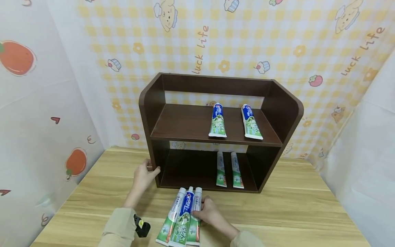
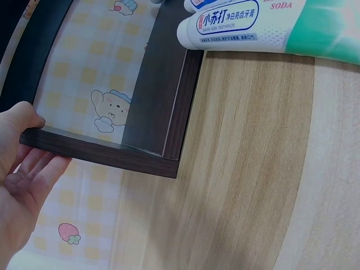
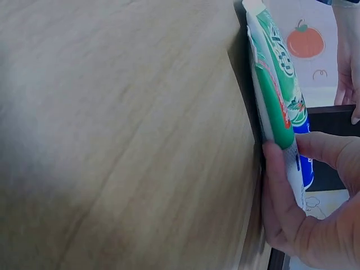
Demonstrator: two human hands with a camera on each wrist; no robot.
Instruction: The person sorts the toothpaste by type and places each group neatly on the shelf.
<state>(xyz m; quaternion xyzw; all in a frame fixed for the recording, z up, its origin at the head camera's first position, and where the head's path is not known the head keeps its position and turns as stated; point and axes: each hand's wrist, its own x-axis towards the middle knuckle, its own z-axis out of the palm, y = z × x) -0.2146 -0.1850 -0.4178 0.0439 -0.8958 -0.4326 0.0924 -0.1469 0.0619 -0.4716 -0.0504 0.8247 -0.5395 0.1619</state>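
My left hand (image 1: 144, 176) grips the front edge of the left side panel of a dark brown two-tier shelf (image 1: 188, 122), thumb on one face and fingers on the other in the left wrist view. In front of the shelf, three toothpaste tubes lie bunched together, caps toward it. The left tube (image 1: 172, 219) is white and green, and a blue and green tube (image 1: 182, 221) overlaps it in the middle. My right hand (image 1: 211, 213) pinches the right-hand white and green tube (image 3: 275, 107) between thumb and fingers, low over the wooden table.
Two blue and green tubes (image 1: 218, 120) lie spaced apart on the upper tier, toward the right. Below them, two white and green tubes (image 1: 220, 169) lie on the lower tier. A patterned cloth (image 1: 197, 41) hangs behind the shelf, and the wooden table (image 1: 296, 206) extends around it.
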